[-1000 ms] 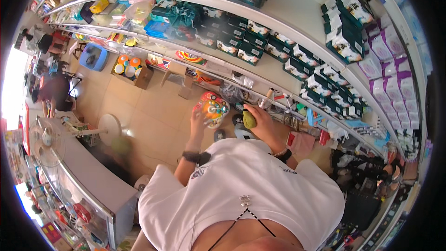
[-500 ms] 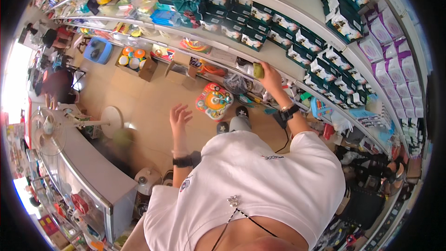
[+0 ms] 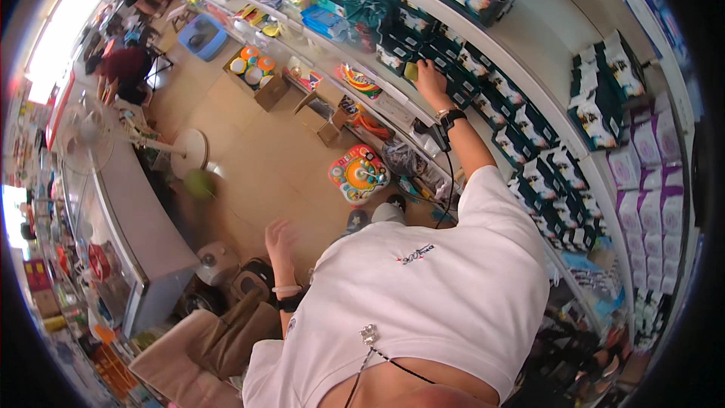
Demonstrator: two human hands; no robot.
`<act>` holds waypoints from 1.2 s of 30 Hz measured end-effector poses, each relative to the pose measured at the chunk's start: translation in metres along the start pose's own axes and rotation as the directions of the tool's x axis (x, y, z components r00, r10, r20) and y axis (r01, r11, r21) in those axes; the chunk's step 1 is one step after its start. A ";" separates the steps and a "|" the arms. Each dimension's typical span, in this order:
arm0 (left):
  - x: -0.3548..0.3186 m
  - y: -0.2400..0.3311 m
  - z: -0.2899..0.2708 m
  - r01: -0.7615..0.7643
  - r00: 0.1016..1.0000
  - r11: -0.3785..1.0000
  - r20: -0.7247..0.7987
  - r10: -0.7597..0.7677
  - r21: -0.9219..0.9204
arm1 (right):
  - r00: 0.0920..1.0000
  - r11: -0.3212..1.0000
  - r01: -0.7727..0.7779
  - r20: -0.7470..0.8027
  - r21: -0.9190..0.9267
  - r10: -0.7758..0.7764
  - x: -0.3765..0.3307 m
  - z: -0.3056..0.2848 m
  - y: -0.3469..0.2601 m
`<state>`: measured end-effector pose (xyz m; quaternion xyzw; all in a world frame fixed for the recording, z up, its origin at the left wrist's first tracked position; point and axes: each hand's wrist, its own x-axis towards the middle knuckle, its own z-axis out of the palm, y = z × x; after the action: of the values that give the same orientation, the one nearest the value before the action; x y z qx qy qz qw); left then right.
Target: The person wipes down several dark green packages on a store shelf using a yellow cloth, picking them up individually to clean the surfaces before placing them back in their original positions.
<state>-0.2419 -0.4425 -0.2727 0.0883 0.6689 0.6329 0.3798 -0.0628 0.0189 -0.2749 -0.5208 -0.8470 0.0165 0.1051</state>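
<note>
Olive-green item in our right hand, up at the shelf!

We have our right hand (image 3: 430, 81) on the far side, right of centre, fingers closed around the small olive-green item (image 3: 411, 71); what kind it is, we cannot make out. It sits just beside the dark green boxes (image 3: 533, 131), though whether it touches them we cannot tell. Over to our left hand (image 3: 279, 238), nearer and further left: blurred, fingers loosely open above the tiled floor (image 3: 260, 162). Between our hands, down on that floor, a colourful round toy (image 3: 359, 174)! Beyond it we spot an open cardboard box (image 3: 321, 117), and further left a blue tub (image 3: 202, 36). Far left, a person in dark red (image 3: 124, 66) leans forward past our pale counter (image 3: 124, 219).
</note>
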 end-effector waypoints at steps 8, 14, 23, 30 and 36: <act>-0.024 -0.035 -0.022 -0.060 0.976 0.993 -0.214 0.037 -0.101 | 0.992 0.981 0.020 0.127 -0.191 0.004 0.030 0.004 0.011; -0.011 -0.056 0.000 -0.016 0.984 0.996 -0.179 -0.001 -0.092 | 0.981 0.994 -0.012 0.191 -0.105 0.032 0.039 0.023 0.035; 0.005 -0.002 0.083 -0.110 0.993 0.992 -0.049 0.106 -0.067 | 0.998 0.998 0.065 0.017 0.012 -0.065 0.020 -0.096 0.009; 0.003 0.057 0.148 -0.226 0.924 0.907 0.218 0.316 -0.356 | 0.790 0.337 -0.258 0.399 0.905 -0.465 -0.033 -0.100 -0.040; -0.012 0.052 0.155 0.044 0.905 0.649 0.305 0.296 -0.760 | 0.481 0.070 -0.411 0.282 0.909 -0.830 -0.100 -0.104 -0.122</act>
<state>-0.1563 -0.3190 -0.2065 0.0993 0.2456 0.8448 0.4650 -0.1062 -0.1335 -0.1728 -0.0548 -0.6091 0.7912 0.0021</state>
